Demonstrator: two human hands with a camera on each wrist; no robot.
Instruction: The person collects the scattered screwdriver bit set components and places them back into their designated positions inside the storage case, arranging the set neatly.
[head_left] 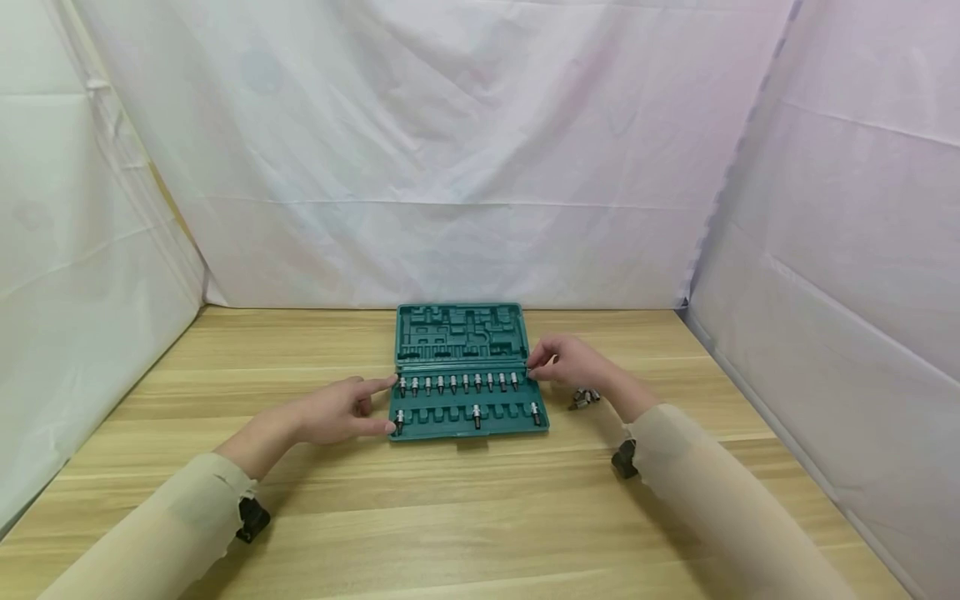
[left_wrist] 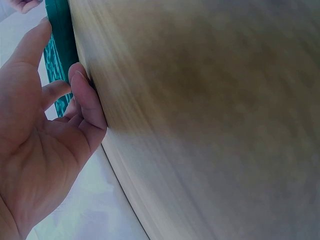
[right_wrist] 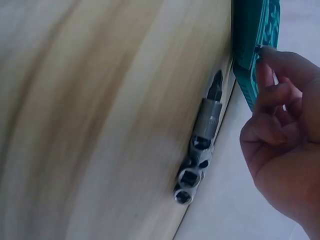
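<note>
White sheets behind, pale wooden counter (head_left: 480,517) frame centre. Open teal plastic bit case (head_left: 459,333) lying mid-frame, long axis left-right. Left hand (head_left: 337,412) flat against left edge, fingers straight, holding nothing. Right hand (head_left: 573,362) at right edge, fingertips pinched at hinge end; contents unclear. Loose steel sockets (right_wrist: 197,165) just right of case, nearer right hand.

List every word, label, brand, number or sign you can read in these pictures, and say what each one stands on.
None can be read.
The green tool case shows only moulded recesses in its lid, no lettering that can be made out.
The bit sockets in the case are too small to show any markings.
The loose sockets on the table are blurred; any size stamps cannot be read.
</note>
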